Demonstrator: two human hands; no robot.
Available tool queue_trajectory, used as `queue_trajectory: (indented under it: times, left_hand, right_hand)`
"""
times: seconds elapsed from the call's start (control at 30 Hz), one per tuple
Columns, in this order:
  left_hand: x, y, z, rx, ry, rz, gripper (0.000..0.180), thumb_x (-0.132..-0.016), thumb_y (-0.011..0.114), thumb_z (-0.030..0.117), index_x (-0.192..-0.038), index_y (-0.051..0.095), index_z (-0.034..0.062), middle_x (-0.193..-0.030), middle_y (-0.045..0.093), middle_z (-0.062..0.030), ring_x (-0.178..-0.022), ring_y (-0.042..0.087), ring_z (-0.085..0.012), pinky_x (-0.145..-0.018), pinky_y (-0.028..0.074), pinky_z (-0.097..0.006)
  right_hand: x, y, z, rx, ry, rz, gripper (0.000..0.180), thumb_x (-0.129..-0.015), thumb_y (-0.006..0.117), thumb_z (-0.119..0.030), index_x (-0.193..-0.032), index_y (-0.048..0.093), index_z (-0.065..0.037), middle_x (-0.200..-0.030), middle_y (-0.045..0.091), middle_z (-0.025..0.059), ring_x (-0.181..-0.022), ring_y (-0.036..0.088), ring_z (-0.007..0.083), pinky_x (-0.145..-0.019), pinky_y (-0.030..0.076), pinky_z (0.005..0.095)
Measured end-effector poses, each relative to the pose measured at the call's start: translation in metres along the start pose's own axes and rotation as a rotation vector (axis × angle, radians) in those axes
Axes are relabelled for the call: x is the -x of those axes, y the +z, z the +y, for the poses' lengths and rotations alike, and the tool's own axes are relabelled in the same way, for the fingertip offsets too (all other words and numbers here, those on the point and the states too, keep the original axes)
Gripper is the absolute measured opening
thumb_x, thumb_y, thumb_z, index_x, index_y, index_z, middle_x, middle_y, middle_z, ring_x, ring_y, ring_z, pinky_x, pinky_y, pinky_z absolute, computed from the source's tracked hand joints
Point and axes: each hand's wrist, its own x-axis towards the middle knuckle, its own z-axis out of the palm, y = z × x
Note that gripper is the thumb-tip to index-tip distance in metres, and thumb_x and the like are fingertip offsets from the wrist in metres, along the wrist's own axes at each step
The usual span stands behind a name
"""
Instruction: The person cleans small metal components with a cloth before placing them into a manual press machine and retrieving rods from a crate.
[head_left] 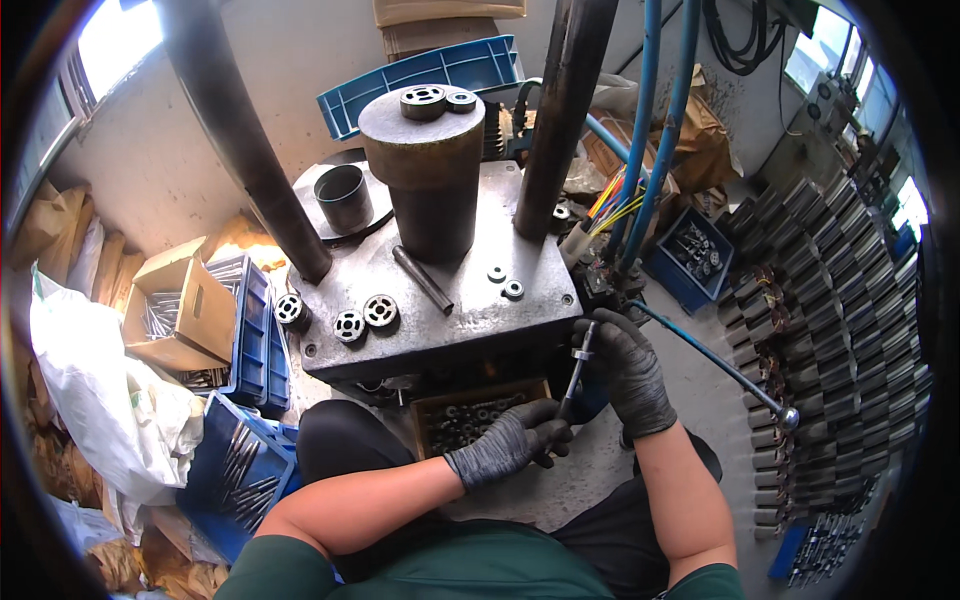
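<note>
In front of the press table, both of my gloved hands are at one slim metal shaft [573, 384], which stands tilted with its top end leaning right. My left hand [505, 440] is closed around its lower end. A small metal ring [582, 354] sits around the shaft toward the top. Beside that ring, my right hand [630, 375] has its fingers curled at the shaft's upper part; its exact contact is partly hidden. Below the table edge, a tray [421, 424] of small dark round parts lies close to my left hand.
The metal press table [470, 335] carries a thick cylinder [425, 190], a cup [343, 198], a short tube [423, 280], slotted round parts [380, 311] and small rings [513, 289]. A ball-ended lever [788, 418] juts out right. Blue crates [225, 470] of shafts stand left; stacked metal cylinders [830, 330] right.
</note>
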Motion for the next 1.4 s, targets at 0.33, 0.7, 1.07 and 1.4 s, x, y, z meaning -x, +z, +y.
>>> queue_trajectory:
  times: [0.33, 0.7, 1.07, 1.4]
  left_hand:
    - [-0.003, 0.0, -0.005, -0.11, 0.073, 0.054, 0.035, -0.108, 0.064, 0.025, -0.134, 0.061, 0.0014, -0.109, 0.068, -0.0081, -0.093, 0.067, -0.0135, -0.081, 0.062, -0.031]
    - [-0.005, -0.009, -0.027, -0.103, 0.303, 0.138, 0.044, -0.11, 0.061, 0.028, -0.146, 0.052, 0.0047, -0.123, 0.065, -0.0072, -0.109, 0.065, -0.0151, -0.097, 0.057, -0.034]
    - [-0.006, -0.029, -0.015, 0.585, 0.278, 0.241, 0.034, -0.106, 0.067, 0.029, -0.127, 0.054, 0.0065, -0.11, 0.061, -0.0084, -0.107, 0.066, -0.0245, -0.095, 0.06, -0.045]
    - [-0.008, -0.045, 0.003, 0.622, 0.379, 0.272, 0.025, -0.104, 0.068, 0.026, -0.117, 0.059, 0.0062, -0.106, 0.062, -0.0071, -0.109, 0.064, -0.0247, -0.097, 0.057, -0.044]
  right_hand:
    - [0.021, 0.016, 0.012, 0.156, 0.055, -0.043, 0.044, -0.103, 0.068, -0.027, -0.133, 0.059, 0.004, -0.099, 0.073, 0.0071, -0.088, 0.068, 0.0122, -0.08, 0.055, 0.0277]
    - [0.024, 0.028, 0.032, 0.369, 0.116, -0.253, 0.043, -0.108, 0.061, -0.03, -0.141, 0.055, -0.004, -0.122, 0.069, 0.0089, -0.108, 0.067, 0.0148, -0.089, 0.057, 0.0304]
    - [0.028, 0.01, 0.004, 0.405, 0.031, -0.095, 0.032, -0.102, 0.07, -0.019, -0.127, 0.068, 0.002, -0.115, 0.074, 0.0101, -0.109, 0.068, 0.0168, -0.098, 0.053, 0.0317]
    - [0.032, 0.007, 0.006, 0.533, -0.1, -0.12, 0.026, -0.1, 0.073, -0.016, -0.119, 0.073, 0.001, -0.108, 0.074, 0.007, -0.104, 0.067, 0.0145, -0.095, 0.053, 0.0324]
